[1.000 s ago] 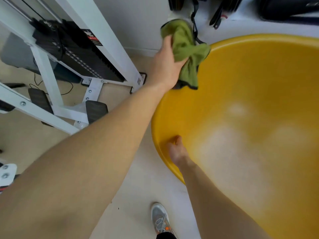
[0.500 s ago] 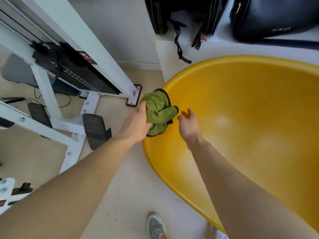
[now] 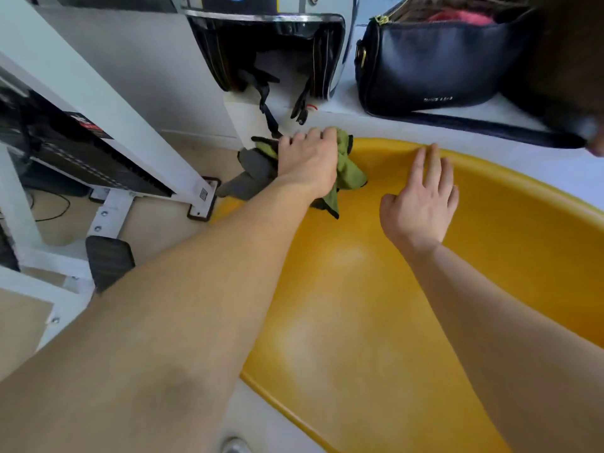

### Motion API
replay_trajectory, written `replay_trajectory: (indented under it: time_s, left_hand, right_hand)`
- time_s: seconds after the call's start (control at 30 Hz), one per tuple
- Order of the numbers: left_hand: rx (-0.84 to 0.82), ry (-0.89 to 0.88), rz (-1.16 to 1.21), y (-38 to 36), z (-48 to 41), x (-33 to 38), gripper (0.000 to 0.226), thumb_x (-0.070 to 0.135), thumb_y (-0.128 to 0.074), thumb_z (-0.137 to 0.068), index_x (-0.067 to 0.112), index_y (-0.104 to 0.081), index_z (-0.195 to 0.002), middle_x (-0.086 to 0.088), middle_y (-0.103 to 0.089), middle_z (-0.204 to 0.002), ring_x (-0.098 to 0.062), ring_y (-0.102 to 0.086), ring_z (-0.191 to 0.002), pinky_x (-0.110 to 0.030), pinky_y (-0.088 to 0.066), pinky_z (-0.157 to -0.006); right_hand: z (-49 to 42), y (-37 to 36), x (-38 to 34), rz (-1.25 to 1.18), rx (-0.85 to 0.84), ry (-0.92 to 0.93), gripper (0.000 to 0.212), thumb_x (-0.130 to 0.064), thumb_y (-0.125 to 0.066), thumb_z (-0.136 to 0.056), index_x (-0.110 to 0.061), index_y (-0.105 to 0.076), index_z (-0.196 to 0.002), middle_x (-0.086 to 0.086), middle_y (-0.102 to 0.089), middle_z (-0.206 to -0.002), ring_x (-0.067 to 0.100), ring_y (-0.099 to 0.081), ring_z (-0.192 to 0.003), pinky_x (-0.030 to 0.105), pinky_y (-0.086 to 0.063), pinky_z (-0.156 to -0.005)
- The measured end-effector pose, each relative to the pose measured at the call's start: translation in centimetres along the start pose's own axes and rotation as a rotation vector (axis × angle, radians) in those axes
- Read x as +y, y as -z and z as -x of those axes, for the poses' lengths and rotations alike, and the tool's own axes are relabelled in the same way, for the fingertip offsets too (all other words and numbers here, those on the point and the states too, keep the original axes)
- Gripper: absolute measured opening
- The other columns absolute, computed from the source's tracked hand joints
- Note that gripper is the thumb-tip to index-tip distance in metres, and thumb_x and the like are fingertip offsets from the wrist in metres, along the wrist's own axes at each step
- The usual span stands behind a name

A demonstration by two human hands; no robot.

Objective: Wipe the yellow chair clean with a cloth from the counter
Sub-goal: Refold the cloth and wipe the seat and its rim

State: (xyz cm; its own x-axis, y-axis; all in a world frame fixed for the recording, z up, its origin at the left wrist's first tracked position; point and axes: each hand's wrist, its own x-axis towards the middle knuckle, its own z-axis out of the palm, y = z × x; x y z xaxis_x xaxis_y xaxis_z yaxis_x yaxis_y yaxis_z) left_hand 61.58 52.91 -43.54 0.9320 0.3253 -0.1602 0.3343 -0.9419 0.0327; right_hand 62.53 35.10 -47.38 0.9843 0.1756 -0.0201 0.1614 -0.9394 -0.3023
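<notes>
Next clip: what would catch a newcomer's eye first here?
The yellow chair fills the lower right. At its far rim the left hand grips a green cloth, with the right hand laid flat beside it. Behind, a helmet and a dark handbag sit on the counter.

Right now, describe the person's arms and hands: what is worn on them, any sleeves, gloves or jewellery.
The left hand and right hand are bare: no gloves, no rings visible. No watch or band shows at either wrist. The left forearm and right forearm show no sleeve anywhere in view.
</notes>
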Motion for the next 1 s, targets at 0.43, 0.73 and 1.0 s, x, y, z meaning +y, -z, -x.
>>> replay_trajectory:
  time_s: [0.43, 0.73, 1.0]
  left_hand:
    - [0.054, -0.168, -0.170, -0.3, 2.6, -1.4, 0.083, 0.000, -0.060, -0.083, 0.005, -0.019, -0.155, -0.021, -0.038, -0.150, -0.037, -0.040, -0.136, -0.045, -0.028, -0.117]
    - [-0.135, 0.100, 0.151, 8.0, 15.0, -2.6, 0.055, -0.001, -0.054, -0.084, 0.020, -0.054, -0.135, -0.011, -0.059, -0.130, -0.036, -0.057, -0.116, -0.049, -0.051, -0.093]
    - [-0.207, 0.167, 0.910, 19.6, 28.2, 3.7, 0.043, 0.011, -0.076, -0.080, 0.023, -0.057, -0.117, 0.007, -0.060, -0.100, -0.018, -0.059, -0.094, -0.033, -0.051, -0.077]
  right_hand:
    - [1.2, 2.2, 3.2, -0.037, -0.131, 0.125, 0.073, -0.023, -0.047, -0.093, -0.013, -0.016, -0.159, 0.000, -0.006, -0.168, 0.022, -0.006, -0.154, 0.047, -0.019, -0.122]
    - [8.1, 10.7, 1.0, -0.274, -0.509, 0.070, 0.058, -0.022, -0.050, -0.094, -0.017, -0.039, -0.151, 0.006, -0.040, -0.156, 0.030, -0.039, -0.140, 0.038, -0.040, -0.105]
    - [17.1, 25.3, -0.4, -0.801, -0.727, -0.136, 0.043, -0.031, -0.060, -0.082, -0.021, -0.060, -0.124, 0.001, -0.067, -0.111, 0.024, -0.061, -0.104, 0.036, -0.047, -0.083]
